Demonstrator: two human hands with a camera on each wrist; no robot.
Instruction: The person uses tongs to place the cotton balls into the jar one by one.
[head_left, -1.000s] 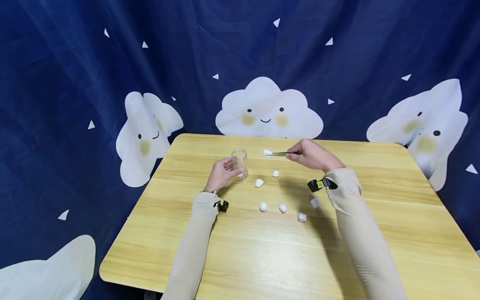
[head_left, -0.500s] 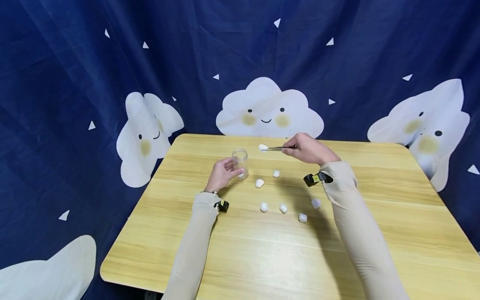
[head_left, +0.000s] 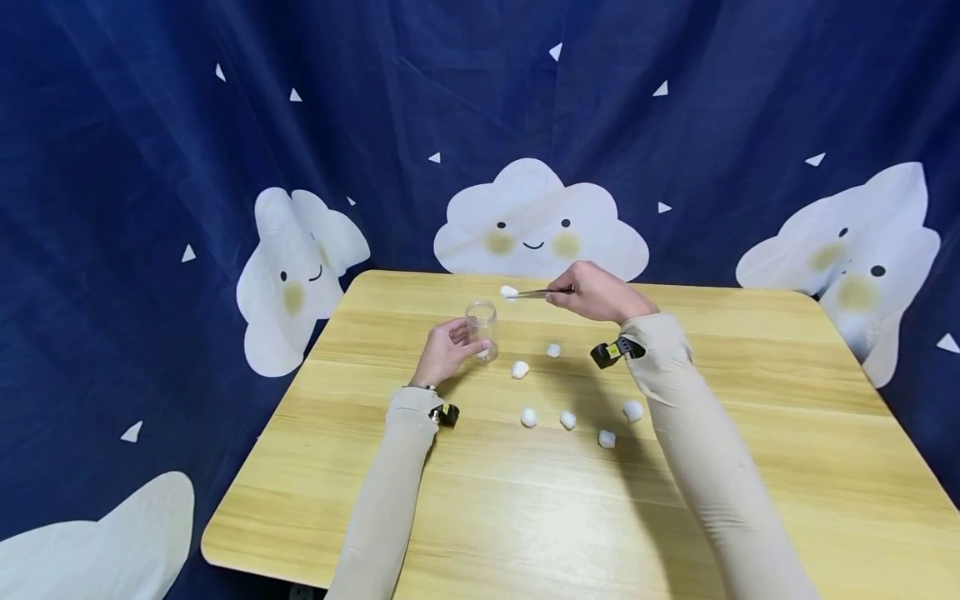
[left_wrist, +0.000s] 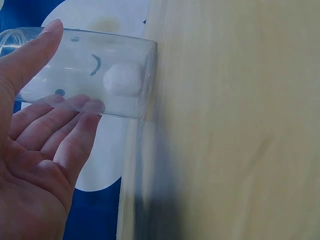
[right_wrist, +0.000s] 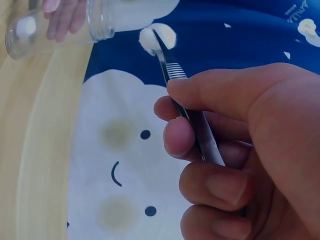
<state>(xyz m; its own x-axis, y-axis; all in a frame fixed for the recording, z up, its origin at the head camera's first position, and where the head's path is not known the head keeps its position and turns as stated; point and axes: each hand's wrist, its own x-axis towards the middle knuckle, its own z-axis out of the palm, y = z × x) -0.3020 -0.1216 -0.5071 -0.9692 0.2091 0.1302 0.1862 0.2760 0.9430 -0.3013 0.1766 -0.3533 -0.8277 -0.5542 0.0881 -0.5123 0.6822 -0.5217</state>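
Observation:
A clear open-topped jar (head_left: 483,323) stands upright on the table, and my left hand (head_left: 442,352) holds its side between thumb and fingers. Inside, near the bottom, lies a white cotton ball (left_wrist: 122,79). With my right hand (head_left: 596,292) I pinch a pair of metal tweezers (right_wrist: 200,130) between thumb and fingers. Their tips grip another cotton ball (right_wrist: 157,38), held in the air just right of the jar's mouth and slightly above it in the head view. Loose cotton balls (head_left: 520,369) lie on the table to the right of the jar.
The wooden table (head_left: 337,467) has several cotton balls scattered over its middle, including one (head_left: 633,411) near my right forearm. A dark blue curtain (head_left: 480,83) with cloud prints hangs behind the table's far edge.
My right hand has moved left and slightly away from me, carrying the tweezers and the gripped cotton ball closer to the jar's mouth. The left hand and the jar stay in place.

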